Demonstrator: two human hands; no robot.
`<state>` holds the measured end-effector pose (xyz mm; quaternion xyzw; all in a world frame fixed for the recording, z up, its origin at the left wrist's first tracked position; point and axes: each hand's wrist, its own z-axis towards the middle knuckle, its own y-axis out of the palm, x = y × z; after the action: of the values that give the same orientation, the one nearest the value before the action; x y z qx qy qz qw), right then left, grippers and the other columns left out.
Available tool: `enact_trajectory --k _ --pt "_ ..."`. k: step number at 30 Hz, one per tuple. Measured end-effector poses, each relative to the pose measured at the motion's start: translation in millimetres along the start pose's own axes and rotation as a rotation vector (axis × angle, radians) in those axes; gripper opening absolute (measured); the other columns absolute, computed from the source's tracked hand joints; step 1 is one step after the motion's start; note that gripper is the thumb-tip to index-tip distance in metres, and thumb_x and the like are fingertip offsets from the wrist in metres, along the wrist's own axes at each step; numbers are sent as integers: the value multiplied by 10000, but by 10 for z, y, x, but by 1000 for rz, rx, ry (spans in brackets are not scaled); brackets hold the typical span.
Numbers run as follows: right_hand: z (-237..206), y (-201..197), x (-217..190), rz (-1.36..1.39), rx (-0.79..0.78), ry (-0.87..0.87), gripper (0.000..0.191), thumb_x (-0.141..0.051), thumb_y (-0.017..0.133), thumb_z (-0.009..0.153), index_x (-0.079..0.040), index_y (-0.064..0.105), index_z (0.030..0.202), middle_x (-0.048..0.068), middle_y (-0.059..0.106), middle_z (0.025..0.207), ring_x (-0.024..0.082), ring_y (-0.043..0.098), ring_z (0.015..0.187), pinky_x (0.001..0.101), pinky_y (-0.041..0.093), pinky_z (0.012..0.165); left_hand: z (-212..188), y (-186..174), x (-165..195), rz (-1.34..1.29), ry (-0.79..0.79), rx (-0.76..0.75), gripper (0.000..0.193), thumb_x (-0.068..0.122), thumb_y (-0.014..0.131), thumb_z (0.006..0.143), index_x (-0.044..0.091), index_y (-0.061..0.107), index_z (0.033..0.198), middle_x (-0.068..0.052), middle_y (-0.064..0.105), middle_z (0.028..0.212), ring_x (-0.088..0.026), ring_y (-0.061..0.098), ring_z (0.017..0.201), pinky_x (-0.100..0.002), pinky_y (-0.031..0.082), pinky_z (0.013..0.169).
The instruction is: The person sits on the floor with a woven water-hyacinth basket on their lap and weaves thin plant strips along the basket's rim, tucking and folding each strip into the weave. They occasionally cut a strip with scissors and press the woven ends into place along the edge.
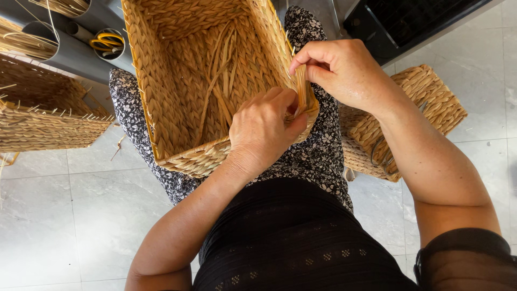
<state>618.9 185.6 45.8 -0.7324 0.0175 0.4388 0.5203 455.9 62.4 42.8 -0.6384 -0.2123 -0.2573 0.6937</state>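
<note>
**Two hands working a straw strand at the rim of a woven basket**

The rectangular woven basket [188, 81] rests on the person's lap, its open mouth facing up toward the camera. Its long axis runs from the near rim by the hands away toward the top of the view, slightly tilted to the left. Loose straw strands [218, 81] lie inside along the same direction.

The left hand [264, 132] comes in from the lower left, forearm angled up and to the right, palm turned down over the near right corner of the basket. Its fingers curl over the rim and press against the weave; its grip is closed on the rim, with the thumb side next to the upright strand.

The right hand [344, 70] reaches in from the right, wrist bent, knuckles up. Its grip pinches a short flat straw strand [301, 89] between thumb and fingertips; the strand stands nearly upright at the basket's right wall, just beside the left hand's fingers.

The basket's near corner overhangs the patterned trousers [318, 156]. A second woven basket [43, 113] sits on the tiled floor [64, 215] to the left, well apart, and a third basket [425, 102] lies under the right forearm. Grey tubes [70, 51] holding straw and yellow-handled scissors [107, 43] stand at upper left.
</note>
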Motion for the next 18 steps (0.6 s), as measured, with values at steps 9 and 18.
enact_trajectory --k 9,18 --pt "-26 37 62 91 33 -160 159 -26 698 974 -109 760 1094 18 771 895 78 716 748 230 559 619 -26 98 -6 78 65 49 290 287 782 831 98 588 933 -57 665 876 -264 673 931 -500 430 1008" --pt "-42 67 -6 32 -62 -131 190 -26 678 942 -105 761 1094 32 774 841 116 720 679 250 554 595 -61 -25 -33 -46 107 56 329 192 788 787 57 571 994 -106 659 975 -343 673 953 -464 517 823"
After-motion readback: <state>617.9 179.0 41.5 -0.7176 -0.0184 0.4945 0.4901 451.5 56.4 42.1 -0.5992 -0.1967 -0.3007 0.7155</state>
